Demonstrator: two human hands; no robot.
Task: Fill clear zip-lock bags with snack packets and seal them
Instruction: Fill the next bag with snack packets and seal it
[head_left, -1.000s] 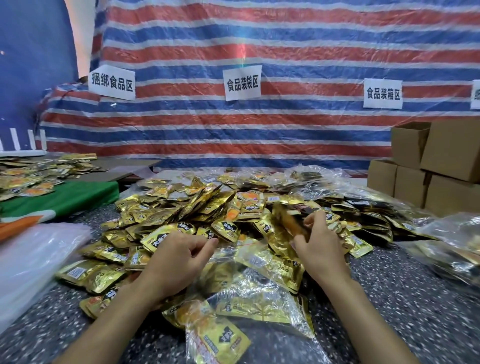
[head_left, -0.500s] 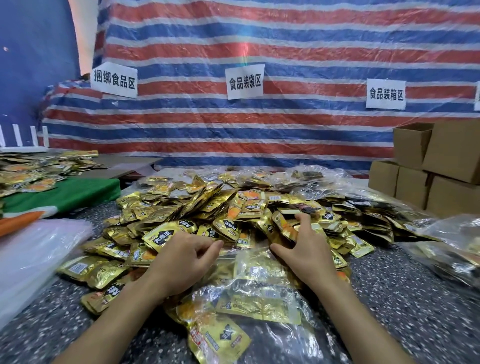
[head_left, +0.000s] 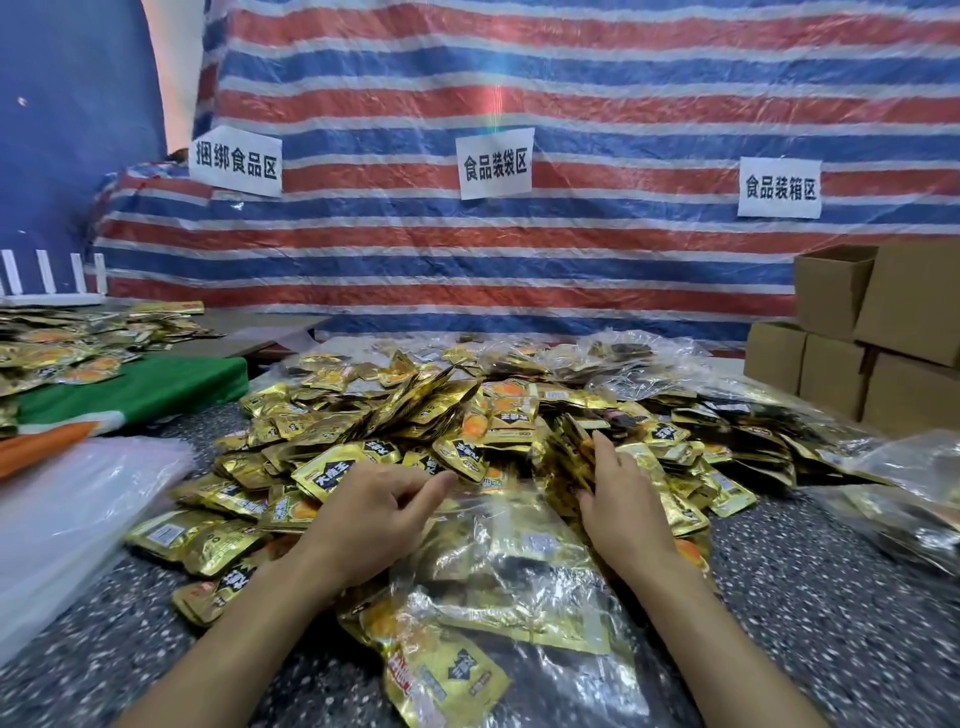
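A big heap of gold snack packets covers the middle of the speckled table. A clear zip-lock bag, partly filled with packets, lies in front of me with its mouth toward the heap. My left hand holds the left side of the bag's mouth, fingers curled. My right hand grips a small bunch of gold packets at the right side of the mouth.
Filled clear bags lie at the right, and a stack of empty clear bags at the left. Cardboard boxes stand at the back right. A green-covered table with more packets is at the left. A striped tarp hangs behind.
My right hand dropped from a raised grip on packets to the heap, then gathered a bunch at the bag's mouth. My left hand stayed at the mouth.
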